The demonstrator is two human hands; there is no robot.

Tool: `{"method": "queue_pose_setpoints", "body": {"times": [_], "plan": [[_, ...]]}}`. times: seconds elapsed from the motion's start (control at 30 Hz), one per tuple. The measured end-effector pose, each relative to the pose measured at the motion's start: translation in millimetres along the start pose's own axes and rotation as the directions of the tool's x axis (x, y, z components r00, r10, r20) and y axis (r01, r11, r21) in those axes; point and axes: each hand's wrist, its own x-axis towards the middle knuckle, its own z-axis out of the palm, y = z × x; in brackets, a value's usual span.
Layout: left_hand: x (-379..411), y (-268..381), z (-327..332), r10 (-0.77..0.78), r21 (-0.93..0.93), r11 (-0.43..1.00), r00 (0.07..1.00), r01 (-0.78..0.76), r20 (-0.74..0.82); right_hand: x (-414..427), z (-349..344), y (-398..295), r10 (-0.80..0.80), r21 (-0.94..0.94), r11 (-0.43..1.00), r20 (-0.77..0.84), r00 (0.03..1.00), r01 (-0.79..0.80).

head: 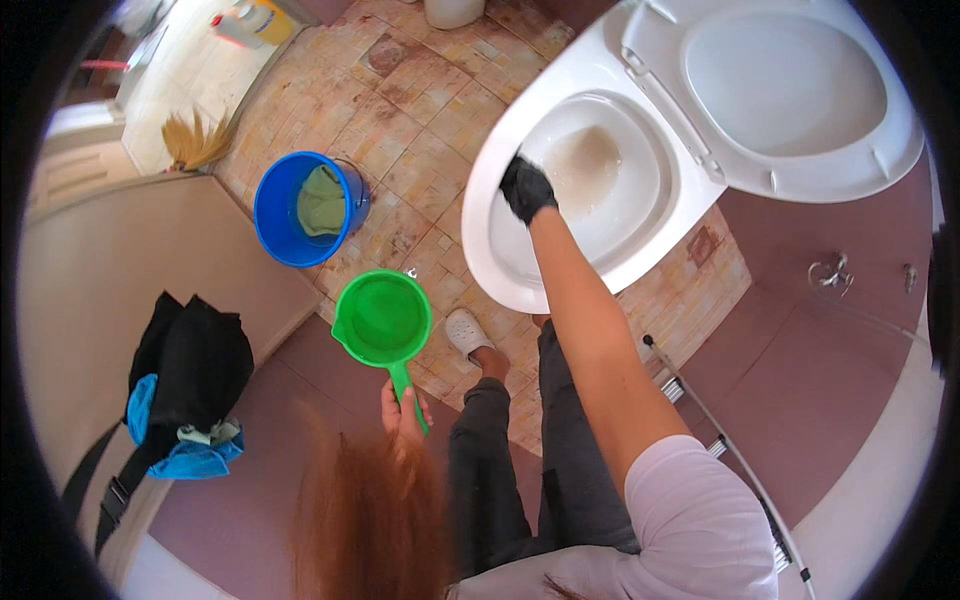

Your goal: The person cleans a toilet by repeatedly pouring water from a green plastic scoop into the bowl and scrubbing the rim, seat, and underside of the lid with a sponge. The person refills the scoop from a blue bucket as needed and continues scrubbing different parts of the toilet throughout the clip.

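My bare left hand grips the handle of a green plastic dipper, held with its cup facing up. On my right hand is a black glove; it reaches down inside the front of the white toilet bowl. Its fingers are curled against the inner wall, and whether they hold anything is hidden. Brownish water lies in the bowl beside the glove. The toilet lid and seat are raised at the upper right.
A blue bucket with a green cloth in it stands on the tiled floor. A black bag with blue cloths hangs at left. A straw broom and bottles lie beyond. A metal rail and shower tap are at right.
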Motion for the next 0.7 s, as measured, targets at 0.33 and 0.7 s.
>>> {"method": "queue_pose_setpoints", "body": {"times": [0.33,0.7], "plan": [[32,43,61,0.054,-0.002,0.999,0.995,-0.054,-0.090,-56,21,-44,0.256,0.618,0.470,0.588,0.767,-0.631],[49,58,114,-0.003,0.056,0.998,0.983,0.014,-0.185,-7,21,-48,0.374,0.559,0.735,0.138,0.917,-0.384]]}}
